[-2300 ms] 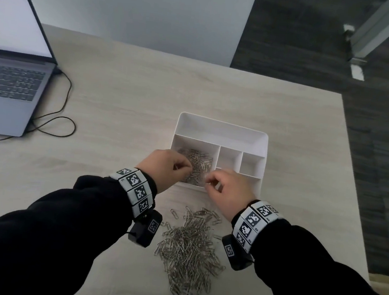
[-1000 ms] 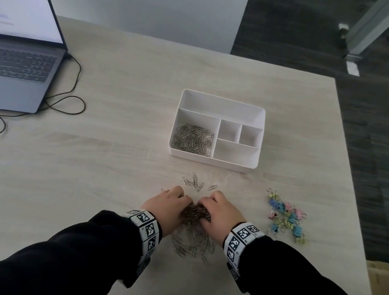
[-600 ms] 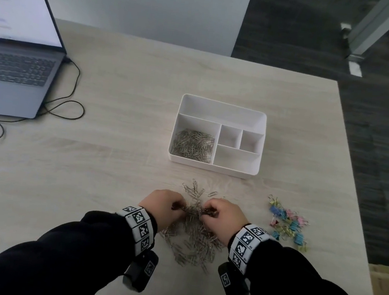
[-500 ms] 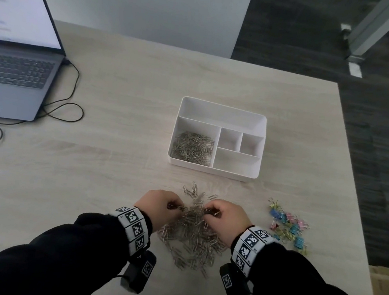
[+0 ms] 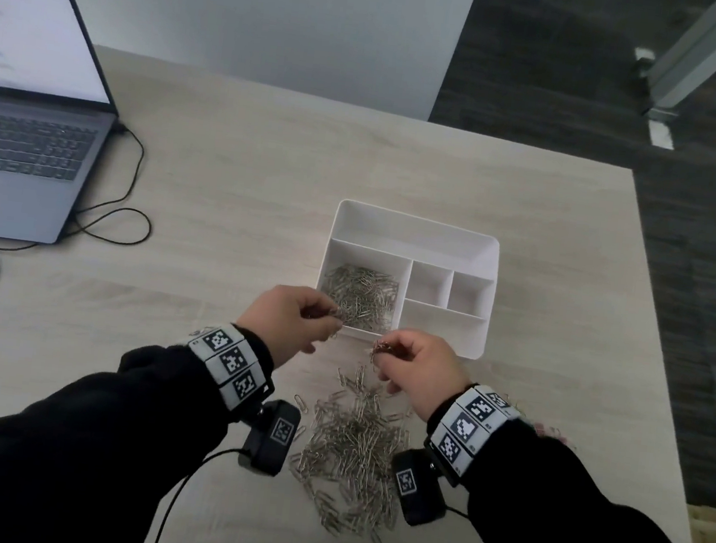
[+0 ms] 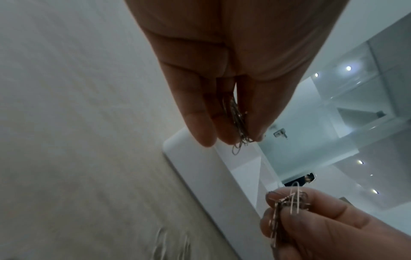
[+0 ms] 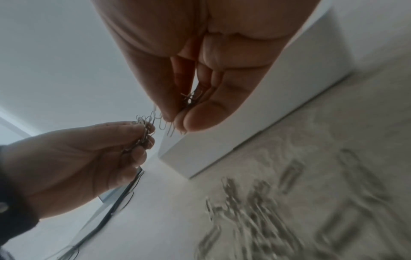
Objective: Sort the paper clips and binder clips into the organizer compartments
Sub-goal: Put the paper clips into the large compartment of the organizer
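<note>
Pinching paper-clip bundles (image 6: 239, 121), both hands: left hand (image 5: 292, 324) bundle lengthwise along fingers; right hand (image 5: 418, 374) likewise, near organizer (image 5: 414, 233).

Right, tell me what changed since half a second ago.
Both hands lifted from the pile toward the organizer, each pinching a bunch of paper clips: left hand at the clip-filled compartment, right hand just short of the front wall. The organizer, its clips and the laptop stayed put.
</note>
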### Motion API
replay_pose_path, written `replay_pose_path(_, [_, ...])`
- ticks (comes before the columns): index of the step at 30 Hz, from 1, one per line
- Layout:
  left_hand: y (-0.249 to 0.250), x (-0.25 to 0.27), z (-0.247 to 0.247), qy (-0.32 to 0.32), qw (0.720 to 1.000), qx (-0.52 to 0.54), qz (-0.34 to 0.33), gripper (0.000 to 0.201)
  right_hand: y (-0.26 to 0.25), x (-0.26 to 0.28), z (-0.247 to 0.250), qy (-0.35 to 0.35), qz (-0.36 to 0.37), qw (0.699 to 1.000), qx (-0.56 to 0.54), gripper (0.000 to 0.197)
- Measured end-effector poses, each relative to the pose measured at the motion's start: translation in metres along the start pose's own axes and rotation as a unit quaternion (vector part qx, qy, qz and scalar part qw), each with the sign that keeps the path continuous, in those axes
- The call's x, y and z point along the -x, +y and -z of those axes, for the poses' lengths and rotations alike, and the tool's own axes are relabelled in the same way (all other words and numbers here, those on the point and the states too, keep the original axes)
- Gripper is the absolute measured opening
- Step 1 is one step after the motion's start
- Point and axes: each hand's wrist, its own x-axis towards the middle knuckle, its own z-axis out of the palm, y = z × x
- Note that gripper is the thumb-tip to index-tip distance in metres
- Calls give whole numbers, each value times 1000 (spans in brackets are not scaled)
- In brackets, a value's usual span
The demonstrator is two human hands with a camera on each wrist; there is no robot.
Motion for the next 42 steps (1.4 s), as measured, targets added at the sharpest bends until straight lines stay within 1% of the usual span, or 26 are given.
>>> replay_pose_path(4, [18, -28, 8, 42, 998, -39, -19, 5, -18, -20, 6, 27, 1, 999, 19, 10])
replay_pose_path(7, [26, -47, 10, 58, 994, -89, -32, 8, -26, -35, 6, 38, 19, 997, 63, 10])
replay_pose_path(9, [30, -56, 10, 59, 990, -126, -35, 11, -29, -43, 5, 38, 42, 993, 106, 14])
replay_pose_path(11, [31, -61, 10, 50, 986, -155, -36, 14, -31, -48, 4, 30, 49, 988, 143, 21])
replay_pose_path(16, [34, -63, 10, 44, 983, -174, -40, 22, -33, -49, 6, 18, 54, 978, 201, 33])
replay_pose_path(20, [37, -59, 11, 46, 980, -187, -45, 24, -31, -44, 7, 15, 61, 980, 189, 34])
replay_pose_path(23, [35, -51, 12, 51, 985, -161, -40, 21, -27, -39, 9, 25, 68, 984, 163, 29])
replay_pose_path(25, [34, -42, 12, 53, 987, -146, -50, 16, -24, -31, 12, 37, 74, 986, 145, 23])
replay_pose_path(27, [31, -29, 12, 45, 987, -139, -65, 14, -20, -20, 13, 46, 89, 985, 141, 16])
replay_pose_path(29, [23, -14, 10, 20, 989, -130, -64, 14, -10, -7, 14, 38, 101, 981, 160, 13])
replay_pose_path(32, [0, 6, 3, -26, 988, -147, -49, 17, 14, 8, 13, 1, 101, 966, 236, 17])
replay_pose_path(34, [-21, 16, -4, -49, 976, -204, -56, 22, 31, 14, 9, -33, 101, 947, 304, 27])
replay_pose_path(36, [-38, 25, -13, -78, 955, -273, -86, 34, 45, 19, 5, -56, 89, 929, 354, 47])
replay_pose_path(37, [-43, 29, -18, -96, 943, -305, -92, 49, 51, 21, 3, -59, 79, 923, 372, 61])
replay_pose_path(40, [-53, 45, -34, -134, 902, -403, -78, 106, 66, 28, -2, -75, 36, 898, 433, 102])
replay_pose_path(42, [-59, 58, -46, -145, 871, -462, -84, 131, 74, 35, -5, -87, 26, 884, 458, 117])
